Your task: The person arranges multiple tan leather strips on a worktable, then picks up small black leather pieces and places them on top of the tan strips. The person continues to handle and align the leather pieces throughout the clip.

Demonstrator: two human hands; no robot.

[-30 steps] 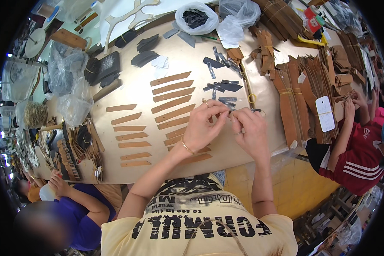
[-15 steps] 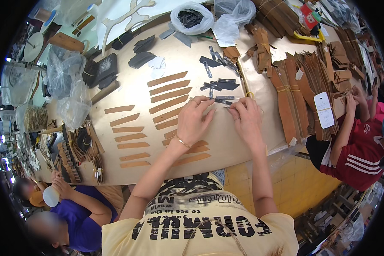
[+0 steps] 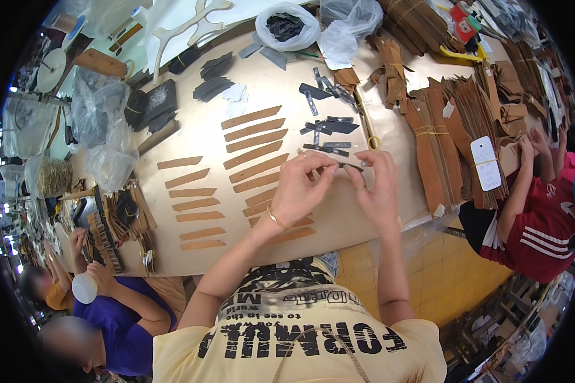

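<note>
My left hand (image 3: 305, 188) and my right hand (image 3: 377, 185) meet above the tan table (image 3: 191, 137) and pinch a small dark strip (image 3: 350, 166) between their fingertips. Under my left hand lies a column of brown leather strips (image 3: 252, 155). A second column of brown strips (image 3: 191, 204) lies further left. Several dark strips (image 3: 329, 124) are scattered just beyond my fingers.
Stacks of brown leather pieces (image 3: 441, 137) bound with bands sit at the right. A person in a red shirt (image 3: 536, 217) works at the right edge. Two people (image 3: 102, 306) sit lower left. Plastic bags (image 3: 287, 25) with dark pieces lie at the far side.
Both hands pressed down on the table half a second ago; now they are raised slightly, holding the small dark strip between the fingertips.
</note>
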